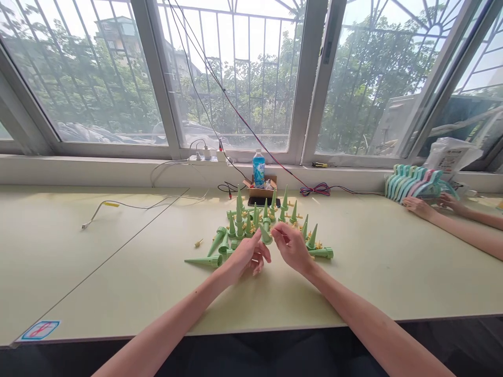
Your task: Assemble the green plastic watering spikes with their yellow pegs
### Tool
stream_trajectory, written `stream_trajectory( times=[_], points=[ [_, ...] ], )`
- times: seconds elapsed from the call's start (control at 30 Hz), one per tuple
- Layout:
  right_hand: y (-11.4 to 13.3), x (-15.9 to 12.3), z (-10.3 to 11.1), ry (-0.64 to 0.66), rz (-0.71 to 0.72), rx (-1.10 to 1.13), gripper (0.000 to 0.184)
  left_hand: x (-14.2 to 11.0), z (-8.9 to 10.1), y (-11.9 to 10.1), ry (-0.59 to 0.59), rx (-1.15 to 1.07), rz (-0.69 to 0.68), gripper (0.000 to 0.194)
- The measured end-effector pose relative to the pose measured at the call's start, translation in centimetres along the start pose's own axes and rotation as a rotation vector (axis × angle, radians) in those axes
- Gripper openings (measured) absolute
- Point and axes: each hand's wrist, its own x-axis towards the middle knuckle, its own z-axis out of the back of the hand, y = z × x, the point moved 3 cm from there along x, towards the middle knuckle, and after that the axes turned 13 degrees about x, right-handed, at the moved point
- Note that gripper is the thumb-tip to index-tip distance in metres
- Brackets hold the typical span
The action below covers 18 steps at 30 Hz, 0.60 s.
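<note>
The left hand (248, 254) clamps a green plastic cone (265, 236), seemingly to steady it. The right hand (293, 248) is just beside; whether it grips something, I cannot tell. Toward the counter's (137, 293) far edge, green spikes (239, 214) stand, probably on wide bases.

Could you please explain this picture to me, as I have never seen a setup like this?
There is no machine here: one camera on a person's head looks forward and down at their bare hands. On the pale yellow-green table lie and stand many green plastic cones, with small yellow fittings among and beside them. The left hand holds a short green plastic cone; the right hand is close beside it, and whether it grips anything is unclear. At the right, another person's hands are at pastel hangers.
</note>
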Motion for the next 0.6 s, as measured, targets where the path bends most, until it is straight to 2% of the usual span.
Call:
stream_trajectory(
  times=[0.3, 0.6],
  points=[
    [-0.20, -0.02, 0.03, 0.011, 0.014, 0.001, 0.027, 0.10, 0.30, 0.42, 0.055, -0.117, 0.002, 0.060],
    [-0.31, -0.03, 0.02, 0.010, 0.014, -0.014, 0.026, -0.01, 0.28, -0.15, 0.041, -0.151, -0.015, 0.048]
  ],
)
